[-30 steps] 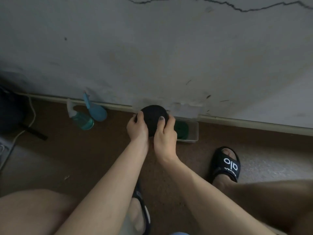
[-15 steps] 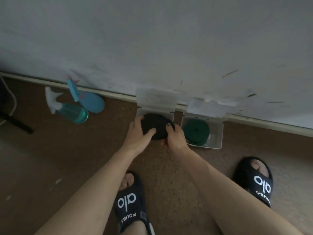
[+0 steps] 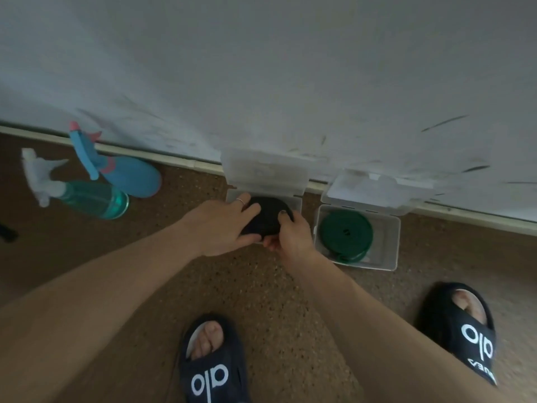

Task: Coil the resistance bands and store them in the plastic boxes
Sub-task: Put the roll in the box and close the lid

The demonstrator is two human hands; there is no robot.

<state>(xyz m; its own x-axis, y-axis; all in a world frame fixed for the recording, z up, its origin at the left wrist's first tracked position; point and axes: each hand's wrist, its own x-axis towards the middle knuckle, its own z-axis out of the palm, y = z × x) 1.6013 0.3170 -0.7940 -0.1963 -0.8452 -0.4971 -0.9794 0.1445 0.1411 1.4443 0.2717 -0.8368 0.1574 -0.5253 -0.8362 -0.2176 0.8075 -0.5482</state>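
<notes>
Hands met over the left clear plastic box at the floor's wall edge: the left hand and right hand both gripped the black coiled resistance band, apparently partly seated inside. Pressing evenly, flat, would keep the coil from springing loose. It looked tight, round, matte. Rightward, the green coiled band lay in its own open box.

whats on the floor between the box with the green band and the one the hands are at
Nothing: the head view shows only a strip of bare brown floor between the green band's box and the left box, where both hands hold the black coil.
</notes>
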